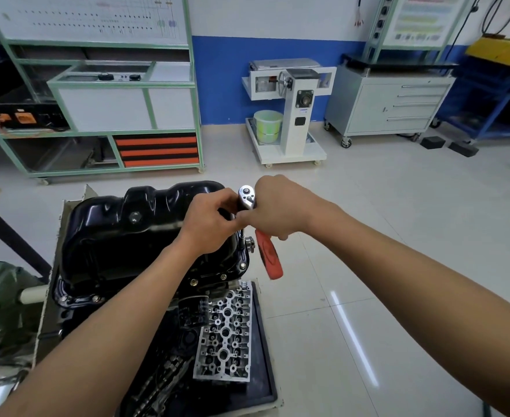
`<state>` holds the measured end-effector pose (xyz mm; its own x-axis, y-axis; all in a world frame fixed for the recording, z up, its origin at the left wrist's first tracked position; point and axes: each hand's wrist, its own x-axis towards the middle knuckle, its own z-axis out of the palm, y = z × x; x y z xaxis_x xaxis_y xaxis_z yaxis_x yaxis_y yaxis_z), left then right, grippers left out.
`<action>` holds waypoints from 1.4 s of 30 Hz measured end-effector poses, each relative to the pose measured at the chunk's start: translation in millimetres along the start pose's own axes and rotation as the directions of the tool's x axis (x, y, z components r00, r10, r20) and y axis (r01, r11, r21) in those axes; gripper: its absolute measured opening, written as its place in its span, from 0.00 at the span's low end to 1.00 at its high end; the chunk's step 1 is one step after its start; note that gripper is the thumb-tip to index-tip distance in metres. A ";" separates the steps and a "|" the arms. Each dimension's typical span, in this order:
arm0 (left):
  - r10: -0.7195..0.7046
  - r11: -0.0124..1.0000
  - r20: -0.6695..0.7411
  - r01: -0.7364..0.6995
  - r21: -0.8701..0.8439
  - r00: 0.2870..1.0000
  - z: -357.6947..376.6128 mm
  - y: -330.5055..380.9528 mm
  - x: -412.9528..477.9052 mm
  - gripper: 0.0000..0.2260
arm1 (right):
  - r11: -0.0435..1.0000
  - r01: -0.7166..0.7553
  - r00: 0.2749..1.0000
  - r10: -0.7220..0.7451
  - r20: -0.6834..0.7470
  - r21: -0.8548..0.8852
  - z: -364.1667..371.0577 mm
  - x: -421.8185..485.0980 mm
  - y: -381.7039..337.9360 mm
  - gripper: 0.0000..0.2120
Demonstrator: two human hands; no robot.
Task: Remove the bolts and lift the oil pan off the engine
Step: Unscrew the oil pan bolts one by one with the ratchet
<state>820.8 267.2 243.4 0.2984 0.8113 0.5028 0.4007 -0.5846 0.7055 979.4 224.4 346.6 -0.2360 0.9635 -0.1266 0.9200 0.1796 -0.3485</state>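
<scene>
Head view: your left hand [208, 224] pinches the ratchet [247, 197] near its head, likely steadying the socket, while your right hand [281, 206] grips its handle for leverage. Just below your hands, the oil pan [121, 233] sits on the engine [187, 338], flange bolts [223, 276] showing.

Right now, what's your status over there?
Left hand and right hand both grip ratchet wrench. Oil pan in place, near flange bolts in. No obstruction seen.

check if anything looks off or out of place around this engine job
Nothing looks spilled or broken. The oil pan sits flat, with bolts in its near rim. The only odd bit: both the left hand and right hand hold the wrench up by its head, leaving the orange handle sticking out unheld.
</scene>
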 end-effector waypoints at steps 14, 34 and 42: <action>-0.038 0.997 0.138 0.029 0.069 0.990 -6.9 0.5 4.2 0.14 | 0.765 0.155 0.952 -0.286 -0.114 -0.625 -19.4 16.4 -7.7 0.10; 0.033 0.996 0.063 -0.038 0.075 0.997 -0.7 -3.3 0.8 0.14 | 0.983 0.029 0.996 -0.045 -0.081 -0.183 -3.6 -1.8 -7.8 0.19; 0.025 0.998 0.071 -0.029 0.053 0.997 -2.8 0.2 2.1 0.05 | 0.998 0.015 1.000 -0.017 -0.018 -0.064 -6.7 2.3 -12.5 0.18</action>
<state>819.1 268.7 246.0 0.3691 0.7935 0.4839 0.4369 -0.6077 0.6632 969.5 225.7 356.9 -0.2455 0.9638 -0.1039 0.9345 0.2068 -0.2899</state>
